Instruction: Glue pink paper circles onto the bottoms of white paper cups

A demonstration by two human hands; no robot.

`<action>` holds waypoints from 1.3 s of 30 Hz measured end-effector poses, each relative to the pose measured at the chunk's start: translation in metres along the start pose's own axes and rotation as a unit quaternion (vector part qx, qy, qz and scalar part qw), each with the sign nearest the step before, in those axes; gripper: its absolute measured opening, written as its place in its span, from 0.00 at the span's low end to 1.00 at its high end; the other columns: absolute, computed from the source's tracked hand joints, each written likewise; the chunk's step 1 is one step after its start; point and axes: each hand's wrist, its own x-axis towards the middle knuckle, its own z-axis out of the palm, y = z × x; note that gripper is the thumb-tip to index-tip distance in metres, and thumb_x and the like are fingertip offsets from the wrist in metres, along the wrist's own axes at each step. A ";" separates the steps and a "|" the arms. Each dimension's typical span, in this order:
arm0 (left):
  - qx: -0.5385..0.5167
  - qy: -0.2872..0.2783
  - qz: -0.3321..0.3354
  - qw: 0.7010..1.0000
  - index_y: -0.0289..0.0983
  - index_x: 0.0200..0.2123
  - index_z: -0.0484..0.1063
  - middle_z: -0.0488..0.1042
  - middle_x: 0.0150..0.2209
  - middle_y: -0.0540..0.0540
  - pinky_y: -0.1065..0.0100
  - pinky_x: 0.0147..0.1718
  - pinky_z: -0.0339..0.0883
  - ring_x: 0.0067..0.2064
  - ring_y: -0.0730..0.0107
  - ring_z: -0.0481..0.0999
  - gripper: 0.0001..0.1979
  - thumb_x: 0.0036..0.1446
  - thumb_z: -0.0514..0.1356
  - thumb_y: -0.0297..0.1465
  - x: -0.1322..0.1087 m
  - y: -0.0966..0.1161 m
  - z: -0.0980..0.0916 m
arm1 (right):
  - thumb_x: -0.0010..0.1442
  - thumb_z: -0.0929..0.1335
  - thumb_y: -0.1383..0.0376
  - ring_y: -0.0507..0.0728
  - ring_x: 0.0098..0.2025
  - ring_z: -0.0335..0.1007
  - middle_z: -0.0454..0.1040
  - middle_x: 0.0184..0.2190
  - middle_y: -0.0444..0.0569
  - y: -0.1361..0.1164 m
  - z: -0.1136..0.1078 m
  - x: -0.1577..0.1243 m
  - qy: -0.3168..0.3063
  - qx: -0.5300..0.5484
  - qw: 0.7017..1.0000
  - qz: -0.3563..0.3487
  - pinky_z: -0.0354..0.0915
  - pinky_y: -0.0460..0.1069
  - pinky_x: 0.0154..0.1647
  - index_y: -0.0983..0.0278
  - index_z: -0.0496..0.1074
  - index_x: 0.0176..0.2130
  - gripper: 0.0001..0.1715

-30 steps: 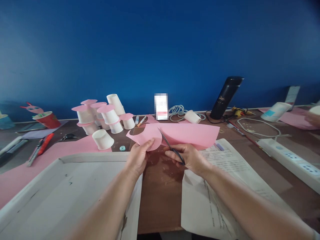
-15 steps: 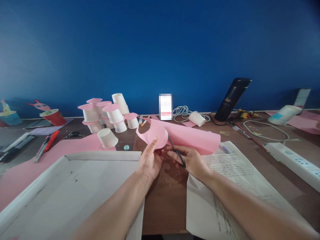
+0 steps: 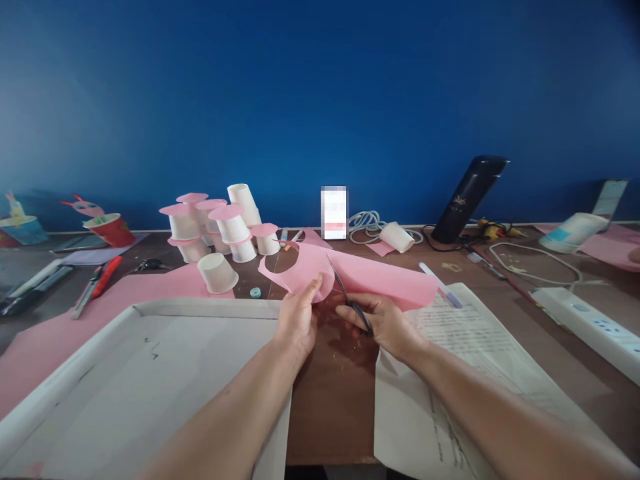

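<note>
My left hand pinches a sheet of pink paper, thumb on top and the other fingers underneath. The sheet has a rounded cut-out at its left side and curls over toward the right. My right hand is closed round the handles of dark scissors, whose blades point up and away from me at the paper's cut edge. How far the blades are apart is hard to make out. Behind the hands stand several white paper cups, stacked in tiers with pink paper pieces on them.
A white shallow box lid lies at left and a printed sheet at right. Around them are a single paper cup, a red utility knife, a black flask, a power strip and a lit phone.
My left hand has shifted slightly, and the cut-out end of the paper has swung left and down. The scissors stay at the cut edge, in my right hand. The view has moved a little.
</note>
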 end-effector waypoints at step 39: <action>0.323 0.006 0.155 0.934 0.31 0.37 0.79 0.80 0.34 0.42 0.67 0.36 0.69 0.40 0.56 0.77 0.21 0.44 0.68 0.42 -0.002 0.034 -0.010 | 0.57 0.67 0.47 0.50 0.26 0.69 0.73 0.27 0.48 -0.010 -0.018 -0.009 -0.140 -0.048 0.989 -0.001 0.53 0.43 0.18 0.67 0.73 0.39 0.26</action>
